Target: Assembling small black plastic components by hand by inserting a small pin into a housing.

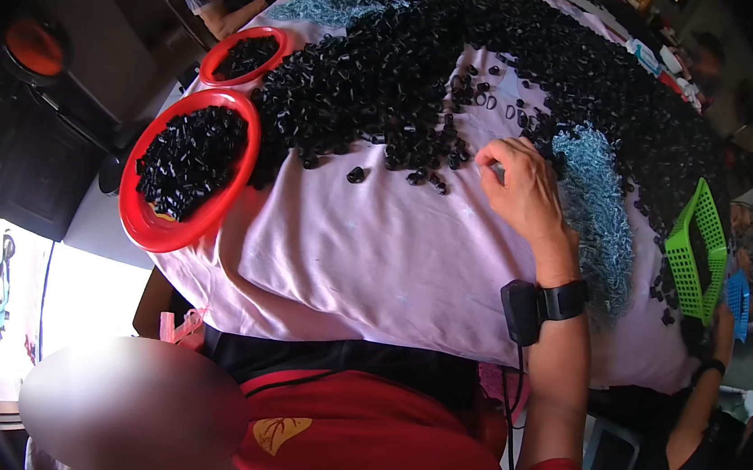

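My right hand [523, 190] is over the pink cloth [375, 253], at the near edge of a wide spread of small black parts [354, 88]. Its thumb and fingers are pinched together, and a small greyish bit shows between them, too small to name. Right beside the hand lies a long heap of thin pale-blue pieces [591, 219]. A few loose black parts [427, 181] lie just left of my fingertips. My left hand does not show.
Two red basins [131, 198] [207, 65] of black parts stand at the left. Another pale-blue heap [326, 8] lies far off. A green plastic basket [682, 264] and a blue one [738, 295] are at the right, near another person's arm [694, 420]. Someone else sits at the far left.
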Action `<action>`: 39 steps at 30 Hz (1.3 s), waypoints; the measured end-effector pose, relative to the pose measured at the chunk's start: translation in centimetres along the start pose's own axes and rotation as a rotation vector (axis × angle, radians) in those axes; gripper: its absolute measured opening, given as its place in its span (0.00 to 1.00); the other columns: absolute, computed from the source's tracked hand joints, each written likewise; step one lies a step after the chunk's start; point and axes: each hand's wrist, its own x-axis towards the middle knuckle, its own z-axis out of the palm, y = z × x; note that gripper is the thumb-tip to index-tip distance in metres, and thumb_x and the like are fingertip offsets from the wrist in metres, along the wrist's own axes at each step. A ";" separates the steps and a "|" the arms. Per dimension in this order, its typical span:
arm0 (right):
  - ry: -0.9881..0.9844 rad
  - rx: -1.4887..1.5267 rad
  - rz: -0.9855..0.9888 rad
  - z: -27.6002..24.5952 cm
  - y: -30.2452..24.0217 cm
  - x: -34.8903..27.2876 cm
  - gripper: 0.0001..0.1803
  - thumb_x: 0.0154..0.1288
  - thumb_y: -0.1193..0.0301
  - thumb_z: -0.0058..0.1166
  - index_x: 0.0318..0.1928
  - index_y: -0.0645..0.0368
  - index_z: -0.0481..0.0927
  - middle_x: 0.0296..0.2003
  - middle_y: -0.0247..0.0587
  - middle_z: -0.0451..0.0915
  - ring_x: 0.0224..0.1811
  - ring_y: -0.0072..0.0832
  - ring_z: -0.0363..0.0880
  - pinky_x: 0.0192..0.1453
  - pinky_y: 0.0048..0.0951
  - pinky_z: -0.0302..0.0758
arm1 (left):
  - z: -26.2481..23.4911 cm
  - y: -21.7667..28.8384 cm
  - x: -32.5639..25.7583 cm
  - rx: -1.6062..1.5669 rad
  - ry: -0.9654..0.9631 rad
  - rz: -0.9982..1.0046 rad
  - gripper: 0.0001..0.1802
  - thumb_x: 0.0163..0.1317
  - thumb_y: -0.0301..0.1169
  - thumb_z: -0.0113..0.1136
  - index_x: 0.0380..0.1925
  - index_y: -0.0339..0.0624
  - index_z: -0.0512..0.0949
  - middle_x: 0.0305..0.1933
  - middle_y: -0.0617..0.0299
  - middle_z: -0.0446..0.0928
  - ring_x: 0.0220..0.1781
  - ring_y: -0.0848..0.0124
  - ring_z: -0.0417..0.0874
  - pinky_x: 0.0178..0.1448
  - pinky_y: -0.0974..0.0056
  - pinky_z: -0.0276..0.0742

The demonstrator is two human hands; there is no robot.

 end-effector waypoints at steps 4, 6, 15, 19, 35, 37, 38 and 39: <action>0.057 0.242 0.000 1.1 -2.0 1.7 0.08 0.59 0.77 0.59 0.40 0.60 0.83 0.32 0.44 0.85 0.37 0.42 0.85 0.43 0.38 0.81 | -4.1 -7.3 11.8 0.170 0.337 0.095 0.06 0.68 0.30 0.61 0.38 0.41 0.84 0.38 0.65 0.82 0.40 0.74 0.81 0.43 0.65 0.76; 0.034 0.376 0.068 1.5 -2.7 1.6 0.08 0.59 0.78 0.59 0.40 0.62 0.82 0.32 0.45 0.85 0.36 0.42 0.86 0.41 0.38 0.81 | -4.8 -8.5 9.0 0.236 0.489 0.143 0.07 0.68 0.29 0.62 0.38 0.35 0.82 0.35 0.59 0.82 0.37 0.72 0.81 0.40 0.65 0.78; -0.045 0.404 0.064 1.0 -3.7 1.3 0.06 0.64 0.77 0.60 0.40 0.65 0.82 0.34 0.46 0.85 0.36 0.37 0.86 0.40 0.33 0.80 | -12.0 -18.3 5.4 1.429 0.594 -0.545 0.14 0.61 0.29 0.68 0.47 0.40 0.84 0.43 0.50 0.81 0.43 0.53 0.85 0.48 0.55 0.79; -0.070 0.473 0.111 0.7 -4.7 1.3 0.06 0.65 0.75 0.61 0.40 0.64 0.82 0.32 0.42 0.85 0.33 0.29 0.85 0.39 0.28 0.80 | -13.6 -19.0 4.8 1.423 0.536 -0.542 0.12 0.60 0.29 0.68 0.44 0.39 0.85 0.43 0.47 0.81 0.42 0.55 0.84 0.47 0.57 0.78; -0.049 0.864 0.179 0.4 -7.2 1.1 0.06 0.68 0.73 0.62 0.41 0.62 0.83 0.30 0.26 0.81 0.31 0.12 0.75 0.37 0.19 0.72 | -10.1 -21.5 5.0 -0.270 0.771 -0.404 0.16 0.75 0.37 0.59 0.57 0.43 0.80 0.42 0.73 0.78 0.39 0.83 0.77 0.46 0.75 0.75; -0.053 0.958 0.212 0.6 -7.6 1.1 0.06 0.69 0.72 0.61 0.42 0.62 0.83 0.32 0.27 0.81 0.33 0.12 0.75 0.39 0.17 0.72 | -9.7 -21.5 5.6 -0.128 0.753 -0.427 0.16 0.74 0.40 0.60 0.55 0.43 0.81 0.40 0.74 0.77 0.37 0.84 0.76 0.44 0.75 0.74; -0.066 0.954 0.209 0.6 -7.7 1.1 0.06 0.69 0.72 0.61 0.42 0.62 0.83 0.32 0.27 0.81 0.33 0.12 0.75 0.39 0.17 0.72 | -9.5 -21.4 6.0 0.016 0.722 -0.463 0.17 0.74 0.43 0.61 0.53 0.43 0.81 0.38 0.75 0.76 0.36 0.85 0.75 0.42 0.75 0.72; -0.075 0.952 0.199 0.6 -7.7 1.0 0.06 0.69 0.72 0.61 0.42 0.62 0.83 0.31 0.27 0.82 0.33 0.12 0.76 0.38 0.17 0.72 | -9.2 -21.4 6.4 -0.006 0.742 -0.434 0.19 0.73 0.46 0.62 0.50 0.43 0.81 0.34 0.76 0.74 0.34 0.85 0.73 0.39 0.75 0.69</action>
